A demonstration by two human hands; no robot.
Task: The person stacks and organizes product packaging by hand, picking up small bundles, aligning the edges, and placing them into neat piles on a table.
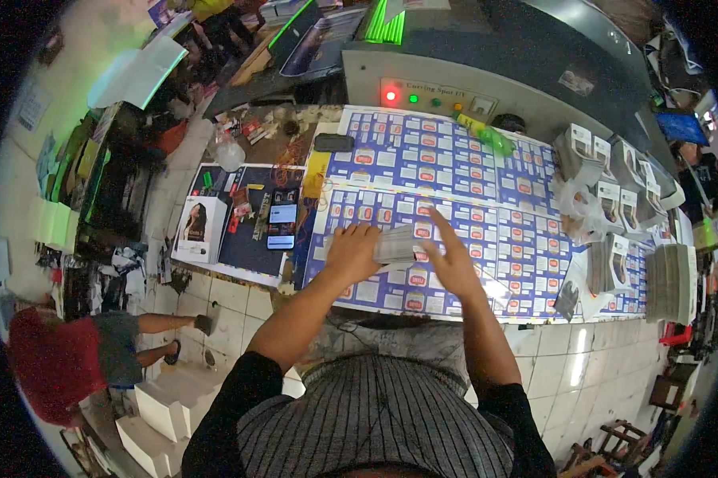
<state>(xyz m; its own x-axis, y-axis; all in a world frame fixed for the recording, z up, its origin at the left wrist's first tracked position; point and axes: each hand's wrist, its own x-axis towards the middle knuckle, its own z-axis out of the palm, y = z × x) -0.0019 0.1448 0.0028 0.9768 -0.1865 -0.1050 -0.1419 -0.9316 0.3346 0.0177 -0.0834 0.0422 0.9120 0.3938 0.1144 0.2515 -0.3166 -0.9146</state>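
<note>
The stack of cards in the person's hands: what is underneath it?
Under the stack of cards, held between the left hand and right hand, lie large printed sheets with blue and red labels. The patch directly beneath is covered.

Your worktable (391, 331) is covered by large printed sheets (454, 171) of blue and white label blocks. At its left lie a dark mat (243, 239), a smartphone (282, 225) and a white box (199, 229); stacked flat cartons (614, 203) crowd the right.
</note>
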